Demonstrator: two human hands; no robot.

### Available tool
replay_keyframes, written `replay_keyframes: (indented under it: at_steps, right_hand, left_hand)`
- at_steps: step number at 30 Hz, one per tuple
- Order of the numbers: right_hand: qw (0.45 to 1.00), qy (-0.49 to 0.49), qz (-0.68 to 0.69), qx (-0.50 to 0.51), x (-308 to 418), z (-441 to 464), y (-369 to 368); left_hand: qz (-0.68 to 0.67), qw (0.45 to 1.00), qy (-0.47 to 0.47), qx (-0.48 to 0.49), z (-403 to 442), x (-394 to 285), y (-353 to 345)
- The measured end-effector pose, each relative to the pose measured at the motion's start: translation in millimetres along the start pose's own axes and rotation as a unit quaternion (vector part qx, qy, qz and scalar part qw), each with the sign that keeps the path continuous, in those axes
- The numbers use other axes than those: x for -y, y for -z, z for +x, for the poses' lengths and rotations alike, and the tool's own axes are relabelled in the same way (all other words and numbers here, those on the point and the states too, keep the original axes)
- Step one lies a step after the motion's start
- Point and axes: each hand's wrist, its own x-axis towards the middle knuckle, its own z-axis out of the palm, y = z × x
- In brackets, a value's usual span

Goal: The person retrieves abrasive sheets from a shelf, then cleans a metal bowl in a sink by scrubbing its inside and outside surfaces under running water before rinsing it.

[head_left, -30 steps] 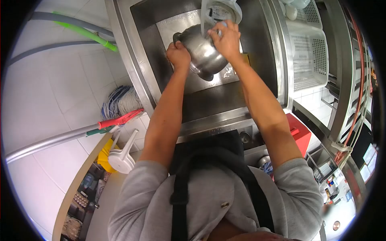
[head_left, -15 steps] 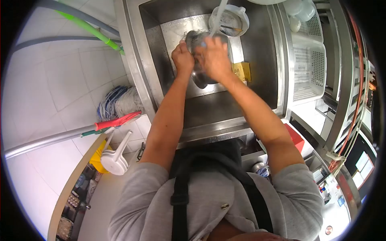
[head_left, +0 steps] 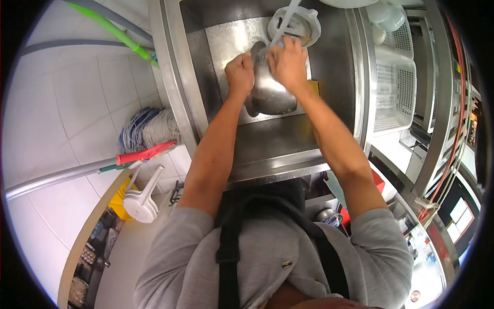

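Note:
A shiny metal pot lies tipped on its side in the sink, its dark rim toward the left. My left hand is closed on that rim. My right hand, fingers curled, is at the upper part of the pot; what lies under its fingers is blurred and partly hidden. A pale spout or water stream comes down close to my right fingers. Just beyond them sits a white plastic container with a thin stick-like item inside. Behind my right wrist, a yellow packet is partly covered.
White perforated baskets stand right of the sink, with round pale containers in the upper one. On the left are a mop head, a red-handled pole and a white stool-like object. Metal racking borders the far right.
The pot has turned, so more of its shiny outer side faces me. My right hand has moved right, toward the white container; my left hand stays near the rim.

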Motion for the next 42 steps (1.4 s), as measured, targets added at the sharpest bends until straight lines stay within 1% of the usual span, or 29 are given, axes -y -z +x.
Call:
replay_keyframes:
  at_steps: [1, 2, 5, 6, 8, 10, 11, 13, 14, 17, 18, 20, 21, 22, 23, 25, 26, 29, 30, 31, 32, 33, 35, 36, 38, 39, 40, 41, 42]
  right_hand:
    - [1.000, 0.014, 0.013, 0.006, 11, -19, 5]
    - [0.997, 0.044, 0.044, 0.033, 14, -33, 11]
    - [0.999, -0.043, 0.006, 0.031, -18, -10, 9]
    - [0.997, -0.074, -0.012, 0.036, -22, -8, 7]
    - [0.999, -0.011, 0.020, 0.044, -2, -35, 15]
    - [0.997, 0.044, 0.050, 0.045, 9, -54, 19]
    - [0.999, 0.015, 0.041, 0.030, 3, -45, 17]
    - [0.999, -0.042, 0.021, 0.002, -9, -16, 10]
    - [0.999, -0.053, -0.001, -0.013, -6, -15, 5]
    - [0.998, 0.028, 0.043, 0.028, 31, -49, 20]
    - [0.998, 0.034, 0.051, 0.019, 21, -50, 16]
    - [0.999, -0.039, 0.000, -0.009, -21, -15, 0]
    - [0.996, -0.078, -0.026, -0.022, -29, -4, 0]
    - [0.994, -0.108, -0.028, -0.005, -29, -3, -3]
    - [0.998, -0.065, 0.002, -0.006, -24, -10, -7]
    - [0.998, 0.015, 0.065, 0.009, 19, -56, 6]
    - [0.994, 0.080, 0.070, -0.009, 33, -70, 12]
    - [0.996, -0.027, 0.065, -0.053, -5, -41, -5]
    - [0.979, -0.141, 0.140, -0.031, -31, -19, -15]
    - [0.950, -0.203, 0.236, -0.037, -65, -5, -40]
    - [0.943, -0.215, 0.250, -0.044, -61, -11, -48]
    - [0.938, -0.220, 0.262, -0.053, -53, -9, -48]
    - [0.956, -0.124, 0.260, -0.049, -9, -37, -32]
    - [0.965, -0.084, 0.248, -0.014, 5, -59, -25]
    - [0.968, -0.125, 0.216, -0.013, -24, -94, -57]
    - [0.969, -0.143, 0.201, -0.015, -43, -102, -70]
    - [0.956, -0.261, 0.132, 0.008, -63, -93, -72]
    - [0.937, -0.318, 0.142, 0.031, -76, -71, -58]
    - [0.941, -0.306, 0.142, 0.013, -87, -55, -75]
  left_hand:
    - [-0.001, 1.000, 0.011, 0.003, -6, 6, -2]
    - [-0.003, 1.000, 0.021, 0.007, -12, 10, -4]
    - [-0.050, 0.996, 0.068, -0.005, -24, 1, -13]
    - [-0.034, 0.999, 0.040, -0.011, -25, 2, -15]
    - [-0.001, 0.999, -0.012, -0.030, -25, 6, -13]
    - [-0.029, 0.999, 0.026, -0.031, -28, 4, -12]
    - [-0.046, 0.998, 0.042, -0.030, -30, 3, -15]
    - [-0.039, 0.998, 0.026, -0.035, -30, 6, -17]
    - [-0.035, 0.999, 0.015, -0.039, -27, 7, -18]
    - [-0.072, 0.990, -0.059, -0.108, -30, 11, -20]
    - [-0.057, 0.995, -0.034, -0.075, -32, 8, -15]
    - [-0.030, 0.999, 0.014, -0.011, -36, -3, -5]
    - [-0.019, 1.000, 0.023, 0.000, -41, -2, -2]
    - [-0.006, 1.000, 0.027, 0.010, -39, -3, 2]
    - [0.005, 0.999, 0.031, 0.017, -34, -4, 4]
    - [0.036, 0.999, -0.011, -0.019, -36, -4, 7]
    - [0.050, 0.997, -0.040, -0.037, -31, -6, 7]
    - [-0.047, 0.997, 0.048, -0.042, -42, -14, 8]
    - [-0.012, 0.998, 0.019, -0.066, -49, -7, 9]
    - [0.022, 0.995, -0.017, -0.092, -53, 7, 9]
    - [0.054, 0.990, -0.055, -0.118, -55, 22, 10]
    - [0.094, 0.987, -0.026, -0.130, -52, 39, 8]
    - [0.176, 0.973, 0.046, -0.140, -64, 76, 3]
    - [0.123, 0.974, 0.123, -0.147, -59, 86, 2]
    - [0.015, 0.948, 0.278, -0.157, -50, 98, 0]
    - [0.044, 0.953, 0.262, -0.146, -41, 97, 0]
    - [0.079, 0.956, 0.252, -0.129, -45, 94, 3]
    - [0.077, 0.956, 0.254, -0.127, -45, 90, 0]
    - [0.074, 0.956, 0.256, -0.125, -46, 86, -2]
